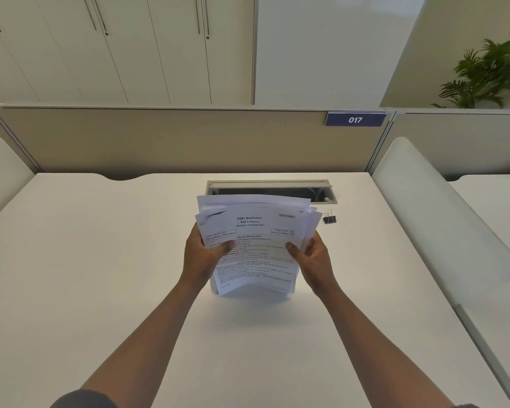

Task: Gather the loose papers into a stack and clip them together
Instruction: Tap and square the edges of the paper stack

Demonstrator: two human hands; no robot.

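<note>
Bare forearms reach from the near edge of the white counter toward its middle, where a person's two hands grip a sheaf of printed papers held upright, its lower edge resting on or just above the surface; which, the view does not settle. Left hand clasps the left margin with the thumb laid across the front sheet, and right hand clasps the right margin the same way, so the sheaf sits between them. Sheets are gathered but not squared: their top edges fan out unevenly, some standing higher and skewed to the right. Judged from this, the gathering step is nearly done and the evening of edges is in hand. A small black binder clip lies on the counter just beyond and to the right of the sheaf, near the far edge beside the recessed cable tray, touched by neither hand. Next move likely calls for tapping the edges flush, then freeing the right hand to fetch the clip while the left keeps the stack pinched.
</note>
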